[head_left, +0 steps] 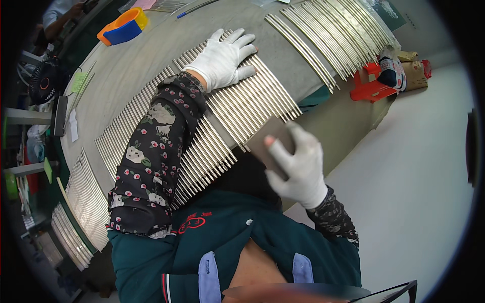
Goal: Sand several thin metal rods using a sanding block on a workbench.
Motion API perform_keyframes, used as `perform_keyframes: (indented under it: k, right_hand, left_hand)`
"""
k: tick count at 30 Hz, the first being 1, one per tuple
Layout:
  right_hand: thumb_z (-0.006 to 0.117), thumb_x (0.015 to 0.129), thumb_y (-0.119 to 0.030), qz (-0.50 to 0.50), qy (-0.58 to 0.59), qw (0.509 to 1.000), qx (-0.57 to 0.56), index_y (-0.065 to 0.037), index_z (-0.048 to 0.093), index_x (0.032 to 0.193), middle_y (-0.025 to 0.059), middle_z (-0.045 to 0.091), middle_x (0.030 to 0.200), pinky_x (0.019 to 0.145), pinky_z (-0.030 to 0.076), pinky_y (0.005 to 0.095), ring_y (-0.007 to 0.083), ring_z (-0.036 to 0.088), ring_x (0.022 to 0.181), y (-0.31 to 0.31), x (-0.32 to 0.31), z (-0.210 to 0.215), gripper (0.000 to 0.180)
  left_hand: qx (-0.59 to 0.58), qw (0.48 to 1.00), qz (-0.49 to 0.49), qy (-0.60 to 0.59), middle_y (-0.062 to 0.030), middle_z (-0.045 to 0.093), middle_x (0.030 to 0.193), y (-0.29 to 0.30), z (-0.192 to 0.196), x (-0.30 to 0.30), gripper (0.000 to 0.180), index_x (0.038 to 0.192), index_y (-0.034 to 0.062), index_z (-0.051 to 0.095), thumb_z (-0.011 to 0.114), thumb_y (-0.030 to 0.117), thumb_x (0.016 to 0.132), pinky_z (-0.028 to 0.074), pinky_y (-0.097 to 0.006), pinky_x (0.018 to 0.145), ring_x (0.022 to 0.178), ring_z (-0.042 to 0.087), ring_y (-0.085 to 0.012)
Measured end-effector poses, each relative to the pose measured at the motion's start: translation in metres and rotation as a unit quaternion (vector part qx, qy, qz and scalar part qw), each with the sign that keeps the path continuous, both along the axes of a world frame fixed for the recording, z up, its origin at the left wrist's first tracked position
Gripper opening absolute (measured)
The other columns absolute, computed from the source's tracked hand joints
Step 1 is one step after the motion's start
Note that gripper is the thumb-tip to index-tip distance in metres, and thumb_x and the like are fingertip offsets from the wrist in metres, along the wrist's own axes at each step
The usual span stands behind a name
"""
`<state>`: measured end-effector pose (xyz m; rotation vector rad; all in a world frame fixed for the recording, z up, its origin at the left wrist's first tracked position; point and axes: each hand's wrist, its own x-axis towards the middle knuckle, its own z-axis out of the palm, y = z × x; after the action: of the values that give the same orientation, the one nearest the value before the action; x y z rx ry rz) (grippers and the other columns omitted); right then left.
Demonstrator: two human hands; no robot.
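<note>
Glasses [415, 290] were noted nearest the head camera. Metal rods [252, 98], long axes aligned upper-left to lower-right, were partly covered by the flat left hand [220, 63], fingers spread, nothing grasped. Grey-brown block [269, 143] was clasped by the nearer right hand [300, 166], at the rods' lower-right ends; block-to-rod contact could not be determined.
</note>
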<state>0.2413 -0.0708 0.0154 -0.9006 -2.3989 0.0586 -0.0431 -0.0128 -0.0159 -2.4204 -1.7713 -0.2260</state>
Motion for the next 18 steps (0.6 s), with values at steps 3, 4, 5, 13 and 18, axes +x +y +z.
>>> perform_keyframes:
  k: [3,4,5,13,18]
  right_hand:
    - [0.071,0.061,-0.021,-0.034,-0.035,0.999,-0.007,-0.014,0.061,0.114,0.021,0.051,0.117,0.084,0.043,0.0506,0.0364,0.053,0.1,0.005,0.002,-0.012,0.054]
    - [0.071,0.061,-0.021,-0.036,-0.035,0.999,-0.007,-0.014,0.061,0.114,0.021,0.051,0.117,0.084,0.043,0.0506,0.0364,0.053,0.1,0.004,0.003,-0.01,0.054]
    - [0.071,0.062,-0.021,-0.046,-0.041,0.998,-0.001,-0.013,0.06,0.116,0.0218,0.051,0.117,0.083,0.043,0.0501,0.0369,0.053,0.099,0.002,0.003,-0.004,0.056]
    - [0.065,0.066,-0.012,-0.186,-0.144,0.971,0.028,-0.006,0.059,0.121,0.0265,0.051,0.116,0.087,0.044,0.0435,0.0398,0.051,0.098,0.038,0.02,-0.004,0.056]
    - [0.072,0.061,-0.019,-0.03,-0.053,0.998,0.012,-0.015,0.057,0.122,0.0222,0.046,0.124,0.086,0.042,0.0437,0.036,0.047,0.102,-0.003,0.0,0.006,0.063]
  left_hand:
    - [-0.006,1.0,0.003,-0.016,-0.0101,0.042,0.141,0.0,-0.001,0.0,0.054,0.126,0.0088,0.053,0.047,0.048,0.089,0.023,-0.052,0.11,0.135,0.032,-0.0283]
    - [0.0,1.0,0.001,-0.012,-0.0102,0.042,0.141,0.001,-0.002,0.0,0.054,0.126,0.0087,0.053,0.047,0.048,0.089,0.022,-0.052,0.11,0.135,0.031,-0.0285]
    - [0.007,1.0,-0.001,-0.009,-0.0103,0.042,0.141,0.001,-0.002,0.001,0.055,0.126,0.0086,0.053,0.047,0.048,0.089,0.022,-0.052,0.11,0.136,0.031,-0.0287]
    - [-0.018,1.0,0.008,-0.009,-0.012,0.04,0.142,-0.004,0.004,0.003,0.058,0.128,0.008,0.051,0.047,0.051,0.09,0.023,-0.052,0.11,0.136,0.031,-0.0303]
    - [-0.021,1.0,0.012,0.009,-0.012,0.038,0.144,-0.003,0.002,0.002,0.061,0.132,0.0088,0.048,0.045,0.053,0.09,0.022,-0.052,0.11,0.136,0.03,-0.0306]
